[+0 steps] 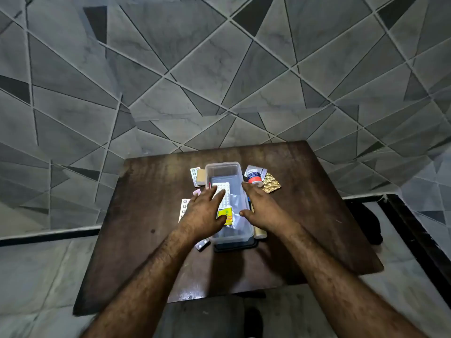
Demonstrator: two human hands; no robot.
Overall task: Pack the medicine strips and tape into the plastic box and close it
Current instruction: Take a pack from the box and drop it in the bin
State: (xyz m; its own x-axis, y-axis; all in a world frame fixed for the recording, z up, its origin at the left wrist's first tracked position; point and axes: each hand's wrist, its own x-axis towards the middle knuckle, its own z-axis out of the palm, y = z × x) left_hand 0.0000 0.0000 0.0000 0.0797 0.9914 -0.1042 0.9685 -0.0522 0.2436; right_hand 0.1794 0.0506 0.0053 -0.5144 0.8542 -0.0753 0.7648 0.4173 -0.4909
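The clear box [228,201] stands open mid-worktop [151,191]. The left hand [203,213] lies flat, grip spread, fingers on a white strip [225,191] in the box, holding nothing. The right hand [262,208] rests open along the box's right wall. The tape [253,178] and a gold strip [271,182] lie just right of the box, more strips [195,175] at its left.

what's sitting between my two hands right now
In the head view, the open plastic box lies between the left hand and right hand, holding a white pill strip and a small yellow packet.
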